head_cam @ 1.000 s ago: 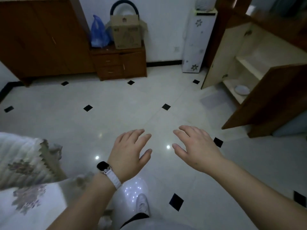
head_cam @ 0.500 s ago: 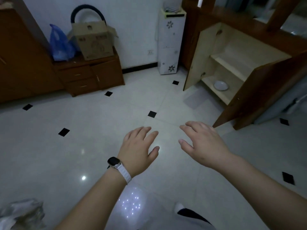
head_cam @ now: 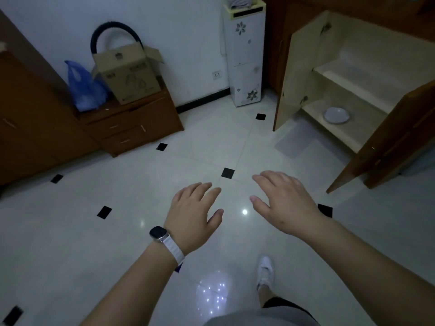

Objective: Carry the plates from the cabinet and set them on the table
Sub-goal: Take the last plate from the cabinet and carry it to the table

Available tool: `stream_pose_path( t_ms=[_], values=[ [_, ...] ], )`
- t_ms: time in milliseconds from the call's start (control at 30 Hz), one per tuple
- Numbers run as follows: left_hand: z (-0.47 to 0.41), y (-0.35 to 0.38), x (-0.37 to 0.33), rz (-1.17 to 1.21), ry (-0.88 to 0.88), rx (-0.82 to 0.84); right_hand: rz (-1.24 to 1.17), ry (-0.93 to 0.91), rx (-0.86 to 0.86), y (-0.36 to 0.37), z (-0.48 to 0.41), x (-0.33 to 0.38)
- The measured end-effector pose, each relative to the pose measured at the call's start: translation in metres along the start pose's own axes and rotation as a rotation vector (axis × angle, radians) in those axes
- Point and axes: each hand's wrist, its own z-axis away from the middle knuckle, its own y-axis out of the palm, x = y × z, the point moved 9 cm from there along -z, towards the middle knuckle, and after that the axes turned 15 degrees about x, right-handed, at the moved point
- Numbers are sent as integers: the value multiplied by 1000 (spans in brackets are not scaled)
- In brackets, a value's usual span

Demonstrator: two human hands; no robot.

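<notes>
A white plate (head_cam: 336,115) lies on the bottom shelf of the open cabinet (head_cam: 353,74) at the upper right, between its two swung-out doors. My left hand (head_cam: 196,214), with a watch on a white strap at the wrist, hovers over the floor with relaxed, spread fingers and holds nothing. My right hand (head_cam: 283,203) hovers beside it, palm down, also empty. Both hands are well short of the cabinet. No table shows in this view.
The cabinet's near door (head_cam: 386,140) juts out over the tiled floor (head_cam: 141,184) at the right. A low wooden drawer unit (head_cam: 131,123) carries a cardboard box (head_cam: 128,74) and a blue bag (head_cam: 84,90). A white floral stand (head_cam: 244,60) stands against the wall.
The view has swung right and moved toward the cabinet, which now looks larger and nearer. The patterned cloth at the lower left has left the view. Both hands stay open and empty.
</notes>
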Motion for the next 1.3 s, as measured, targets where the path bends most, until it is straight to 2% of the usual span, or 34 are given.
stream_pose_path(
  t_ms=[333, 667, 1100, 1300],
  values=[
    [-173, -55, -44, -40, 135, -78, 13, 87, -48, -82, -98, -129],
    [-297, -66, -37, -29, 195, -36, -1, 177, -63, -114, -171, -189],
    [-527, -78, 9, 73, 463, -2, 21, 515, -5, -158, -320, -283],
    [-616, -93, 27, 61, 585, 30, 3, 641, -64, -187, -371, -306]
  ],
)
